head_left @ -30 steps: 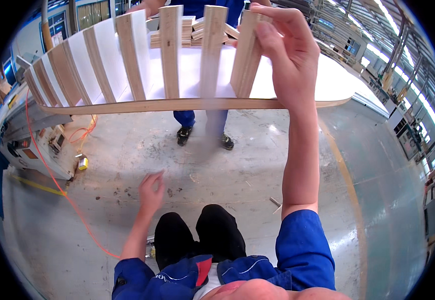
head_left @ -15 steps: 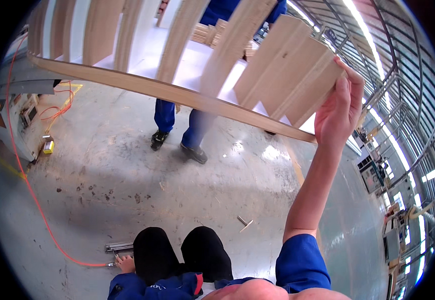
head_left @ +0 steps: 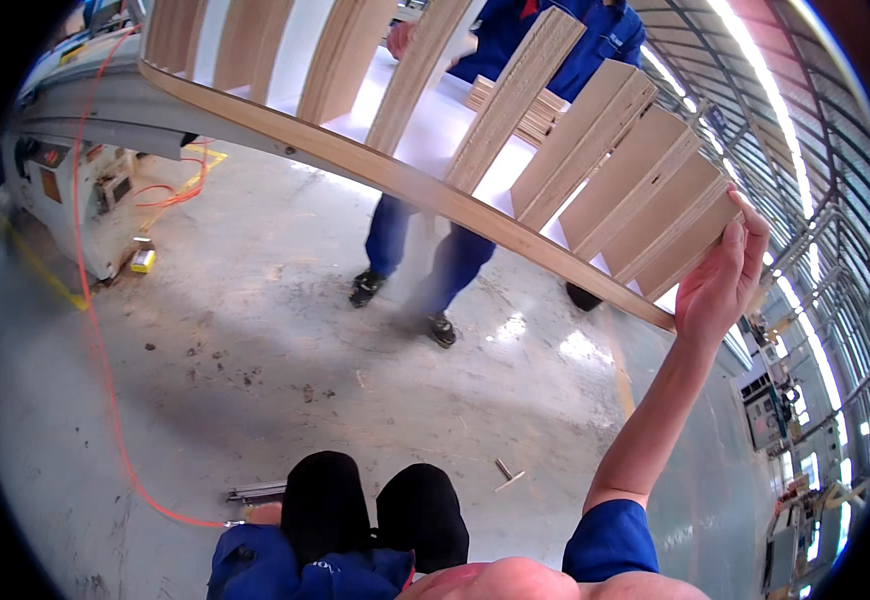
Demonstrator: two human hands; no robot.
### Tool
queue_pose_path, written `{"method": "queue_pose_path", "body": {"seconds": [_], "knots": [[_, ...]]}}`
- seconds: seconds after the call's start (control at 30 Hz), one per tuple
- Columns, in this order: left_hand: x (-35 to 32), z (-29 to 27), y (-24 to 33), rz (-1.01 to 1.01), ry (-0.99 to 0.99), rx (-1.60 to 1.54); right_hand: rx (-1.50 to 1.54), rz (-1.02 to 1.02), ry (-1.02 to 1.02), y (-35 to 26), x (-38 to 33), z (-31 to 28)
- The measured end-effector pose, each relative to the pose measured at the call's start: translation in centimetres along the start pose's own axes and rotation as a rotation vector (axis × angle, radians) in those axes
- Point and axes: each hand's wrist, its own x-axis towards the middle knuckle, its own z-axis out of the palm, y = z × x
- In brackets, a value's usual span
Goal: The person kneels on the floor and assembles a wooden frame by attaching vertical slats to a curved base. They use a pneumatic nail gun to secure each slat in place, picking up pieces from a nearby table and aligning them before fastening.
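Several wooden slats (head_left: 640, 190) stand upright in a row on a white board edged with a wooden strip (head_left: 425, 192). At the row's right end, my right hand (head_left: 720, 275) is closed on the last slat, fingers over its top corner and thumb against its side. Low on the left, beside my black-trousered knee, my left hand (head_left: 265, 514) is at a grey metal air nail gun (head_left: 255, 493). An orange air hose (head_left: 115, 430) runs to the tool. My sleeve and knee hide most of that hand.
Across the board stands a co-worker in blue (head_left: 595, 35), one hand (head_left: 402, 40) behind the slats. Stacked wooden strips (head_left: 540, 115) lie near them. A small T-shaped piece (head_left: 508, 475) lies on the floor. A white machine (head_left: 75, 200) stands left.
The slatted board and my right hand now sit further right and lower in view; the whole scene has shifted. The co-worker's feet have moved. My right hand keeps its hold.
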Motion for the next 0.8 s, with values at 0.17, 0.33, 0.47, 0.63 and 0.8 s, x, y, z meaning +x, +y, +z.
{"method": "queue_pose_path", "body": {"seconds": [0.17, 0.33, 0.47, 0.63, 0.8], "knots": [[-0.7, -3.7, 1.4, -0.073, 0.03, -0.204, -0.03, 0.006, 0.029, -0.9, 0.0, 0.2], [-2.4, -16.5, 6.1, -0.365, 0.131, -0.462, -0.162, 0.06, 0.005, -0.9, -0.6, -0.1], [-2.6, -22.6, 5.3, -0.256, 0.442, -0.635, 0.05, 0.02, -0.076, -0.7, -0.2, 0.6], [-5.1, -32.9, 9.2, 0.053, 0.607, -0.757, 0.092, 0.08, -0.058, -1.8, 0.1, -0.2], [-9.1, -40.9, 16.8, 0.253, 0.603, -0.873, 0.059, 0.072, -0.05, -2.0, -0.1, -0.1]]}}
